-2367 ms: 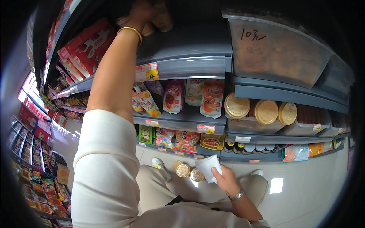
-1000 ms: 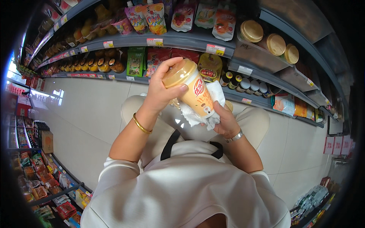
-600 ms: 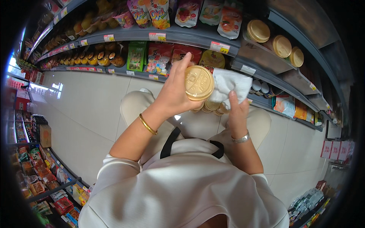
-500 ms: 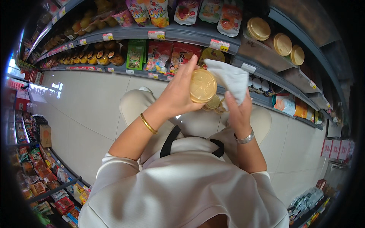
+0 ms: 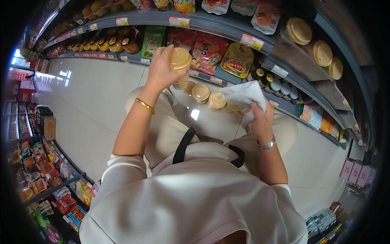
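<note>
The long grey metal shelf rack (image 5: 227, 24) curves across the top, packed with pouches and jars. Just below its lowest tier, a cluster of tan-lidded round jars (image 5: 209, 95) stands on the floor. The work looks like wiping stock: one jar is lifted, and the next move probably calls for bringing cloth and jar together. The left hand (image 5: 160, 69) grips a tan-lidded plastic jar (image 5: 180, 65) before the rack; the right hand (image 5: 260, 118) clutches a crumpled white cloth (image 5: 243, 94).
</note>
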A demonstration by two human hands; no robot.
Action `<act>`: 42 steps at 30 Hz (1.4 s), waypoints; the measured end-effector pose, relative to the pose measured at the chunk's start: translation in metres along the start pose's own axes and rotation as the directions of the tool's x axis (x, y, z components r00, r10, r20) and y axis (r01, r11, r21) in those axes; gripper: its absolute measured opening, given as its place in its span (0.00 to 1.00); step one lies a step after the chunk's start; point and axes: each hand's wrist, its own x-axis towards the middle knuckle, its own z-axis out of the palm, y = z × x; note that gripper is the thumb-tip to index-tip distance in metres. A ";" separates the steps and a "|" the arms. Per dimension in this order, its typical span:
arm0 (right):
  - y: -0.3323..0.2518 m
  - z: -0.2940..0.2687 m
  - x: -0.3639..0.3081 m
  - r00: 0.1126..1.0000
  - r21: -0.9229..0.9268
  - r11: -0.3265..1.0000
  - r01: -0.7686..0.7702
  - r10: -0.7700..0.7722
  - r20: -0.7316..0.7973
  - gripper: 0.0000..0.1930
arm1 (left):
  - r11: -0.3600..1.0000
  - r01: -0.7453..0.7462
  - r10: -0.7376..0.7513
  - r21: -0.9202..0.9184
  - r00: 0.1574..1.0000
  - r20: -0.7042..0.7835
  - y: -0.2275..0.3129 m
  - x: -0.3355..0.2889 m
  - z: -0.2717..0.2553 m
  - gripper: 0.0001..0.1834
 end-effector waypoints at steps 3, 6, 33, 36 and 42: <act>0.027 0.000 0.006 0.997 0.026 0.999 -0.041 0.043 -0.064 0.12 | 0.976 0.181 -0.192 0.121 0.977 0.087 -0.037 0.007 0.028 0.46; 0.048 0.005 0.010 0.994 0.015 0.994 -0.105 0.105 -0.022 0.12 | 0.945 0.289 -0.317 0.150 0.922 0.222 -0.068 0.001 0.066 0.51; 0.073 0.015 0.022 0.986 0.000 0.987 -0.159 0.159 0.052 0.08 | 0.943 0.278 -0.330 0.180 0.844 0.424 -0.118 -0.029 0.183 0.54; 0.076 0.016 0.022 0.993 0.024 0.993 -0.117 0.116 0.035 0.08 | 0.939 0.296 -0.345 0.178 0.829 0.441 -0.121 -0.028 0.184 0.61; 0.072 0.017 0.022 0.994 0.003 0.994 -0.111 0.111 0.024 0.08 | 0.909 0.351 -0.416 0.225 0.724 0.551 -0.120 -0.023 0.167 0.70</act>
